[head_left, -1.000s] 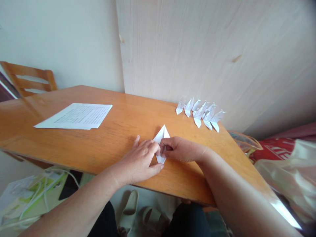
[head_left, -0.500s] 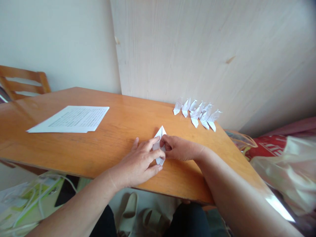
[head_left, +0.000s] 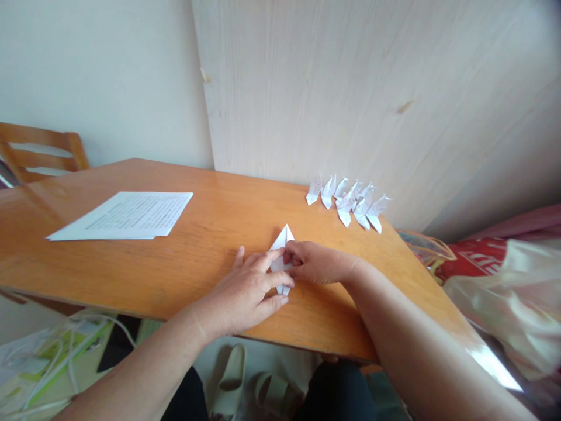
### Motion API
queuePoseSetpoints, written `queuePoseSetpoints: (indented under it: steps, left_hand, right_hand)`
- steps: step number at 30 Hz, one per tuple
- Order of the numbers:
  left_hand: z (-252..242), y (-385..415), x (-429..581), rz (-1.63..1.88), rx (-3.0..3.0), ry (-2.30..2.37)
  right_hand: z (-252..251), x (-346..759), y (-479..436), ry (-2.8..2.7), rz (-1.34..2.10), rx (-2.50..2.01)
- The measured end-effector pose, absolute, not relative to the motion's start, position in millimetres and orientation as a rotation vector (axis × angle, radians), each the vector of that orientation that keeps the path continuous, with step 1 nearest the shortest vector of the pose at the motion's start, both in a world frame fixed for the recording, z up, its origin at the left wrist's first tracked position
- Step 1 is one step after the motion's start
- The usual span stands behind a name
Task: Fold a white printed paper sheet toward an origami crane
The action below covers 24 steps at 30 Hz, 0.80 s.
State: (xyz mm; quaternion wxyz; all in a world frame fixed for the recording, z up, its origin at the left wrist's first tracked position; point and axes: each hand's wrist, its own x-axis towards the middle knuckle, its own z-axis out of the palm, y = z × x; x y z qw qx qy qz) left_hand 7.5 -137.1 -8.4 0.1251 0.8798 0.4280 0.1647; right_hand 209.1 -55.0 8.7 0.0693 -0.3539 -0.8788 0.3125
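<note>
A small diamond-shaped piece of folded white paper (head_left: 281, 240) lies on the table near its front edge, its point facing away from me. My left hand (head_left: 244, 290) rests over its left side with the fingers spread and the fingertips pressing on the paper. At the right edge of the paper, my right hand (head_left: 319, 262) is closed, thumb and curled fingers pinched against it. Both hands cover the middle of the fold, so its creases there are hidden. Farther back on the right stand several folded paper cranes (head_left: 345, 209) in a loose cluster.
A stack of printed sheets (head_left: 131, 213) lies on the left of the wooden table (head_left: 210, 234). A wooden chair (head_left: 41, 152) stands at the far left. Bags (head_left: 491, 280) sit beyond the right edge. Slippers (head_left: 231, 377) lie on the floor below.
The view has shifted very slightly. Both hands stay at the folded paper in nearly the same pose, with only small finger movement.
</note>
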Motion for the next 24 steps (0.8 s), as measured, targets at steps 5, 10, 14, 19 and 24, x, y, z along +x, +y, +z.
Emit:
queuePoseSetpoints:
  steps: [5,10,14,19,24]
  left_hand:
    - [-8.0,-137.3,7.5,0.48,2.572,1.251]
    - [-9.2,-136.9,6.0,0.496,2.567,1.246]
    - [-9.3,-136.7,5.5,0.479,2.562,1.262]
    - [-8.3,-136.3,5.9,0.432,2.563,1.266]
    - [-7.2,-136.5,5.8,0.424,2.565,1.245]
  right_hand:
    - [8.6,209.9,-54.7,-2.647,0.922,-1.131]
    - [11.1,208.6,-55.5,-2.661,0.884,-1.17]
    - [9.6,212.9,-54.4,-2.593,1.017,-1.144]
    - [10.8,225.6,-51.4,-2.455,1.236,-1.227]
    - [19.0,226.6,-51.4,-2.673,0.889,-1.305]
